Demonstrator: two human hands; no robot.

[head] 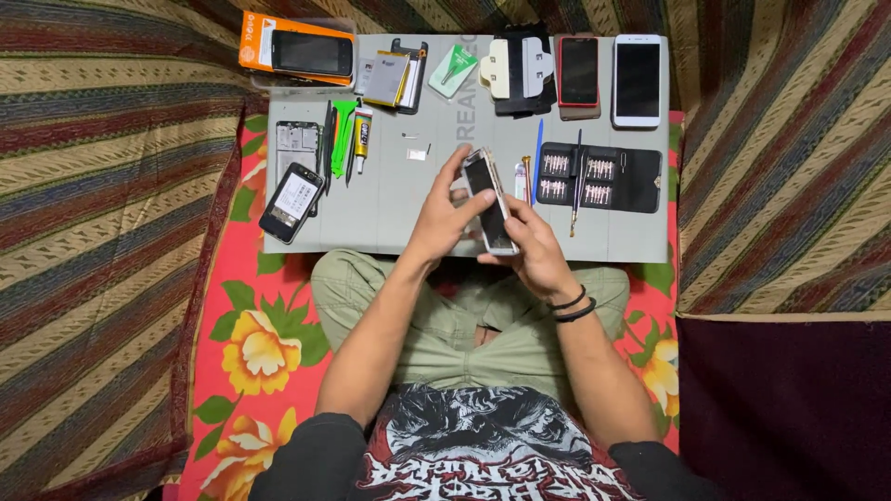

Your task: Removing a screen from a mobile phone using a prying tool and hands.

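Phone [489,199], slim, glossy and dark-faced with a pale metal edge, sits tilted above the near edge of the grey mat [408,199]. Left hand [445,218] has its fingers [457,165] clamped along one long side; right hand [534,246] cradles the lower end, fingers wrapped under it. Beyond the phone lies a black fabric bit case [599,176], flat and rectangular, rows of small steel bits inside. Left of the phone, a second handset [290,202] lies at a slant beside thin green plastic pry tools [342,137]. Under the mat, floral cloth [251,343].
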